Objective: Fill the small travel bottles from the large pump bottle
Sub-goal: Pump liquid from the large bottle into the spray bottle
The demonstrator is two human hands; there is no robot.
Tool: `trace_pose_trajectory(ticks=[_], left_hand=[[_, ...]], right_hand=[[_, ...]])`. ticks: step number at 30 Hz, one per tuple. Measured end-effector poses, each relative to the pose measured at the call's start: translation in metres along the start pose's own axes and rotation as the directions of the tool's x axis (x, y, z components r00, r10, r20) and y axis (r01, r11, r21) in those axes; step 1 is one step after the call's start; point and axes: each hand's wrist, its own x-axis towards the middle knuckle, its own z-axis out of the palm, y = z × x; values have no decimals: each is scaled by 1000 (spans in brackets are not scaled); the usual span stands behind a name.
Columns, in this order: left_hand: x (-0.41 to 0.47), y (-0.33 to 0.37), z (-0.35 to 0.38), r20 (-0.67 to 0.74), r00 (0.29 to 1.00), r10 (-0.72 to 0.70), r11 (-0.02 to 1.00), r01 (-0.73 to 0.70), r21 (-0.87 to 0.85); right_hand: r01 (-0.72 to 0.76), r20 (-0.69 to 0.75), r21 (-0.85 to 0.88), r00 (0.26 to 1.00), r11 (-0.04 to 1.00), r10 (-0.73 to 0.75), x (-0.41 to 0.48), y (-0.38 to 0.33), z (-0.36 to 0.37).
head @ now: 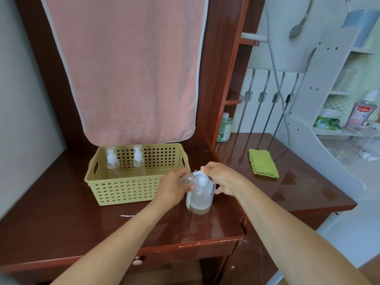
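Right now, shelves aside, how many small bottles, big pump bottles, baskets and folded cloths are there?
Small bottles: 3 (one in left hand)
Large pump bottle: 1
Basket: 1
Folded green cloth: 1
Total: 6

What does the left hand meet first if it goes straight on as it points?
Its small travel bottle would probably touch the pump head of the large pump bottle, held by the right hand; depth unclear.
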Motion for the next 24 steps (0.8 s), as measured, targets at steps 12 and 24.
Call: trace_pose_trajectory(ticks=[12, 24], left_hand=[[1, 5, -3, 4, 1000, 15, 1000, -15, 5], [2, 7, -6, 7, 1000, -3, 1000, 3, 2]], right_hand=[[1, -2, -35, 1000, 999, -1, -3, -8, -2], [-81, 102, 80, 992, 994, 73, -6, -5, -10]])
